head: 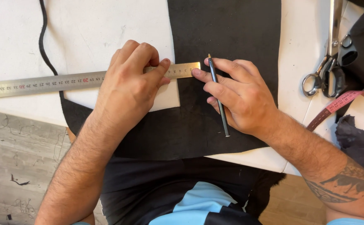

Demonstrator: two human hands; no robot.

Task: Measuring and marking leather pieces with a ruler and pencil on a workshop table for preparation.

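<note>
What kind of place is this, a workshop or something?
Likely a sewing or leather workshop: black sheet material lies on a white table, with a steel ruler, large scissors and a pink measuring tape nearby.

arms: bare, hairy | right forearm [340, 183]: dark band tattoo | clothing [182, 196]: black with light-blue panels
</note>
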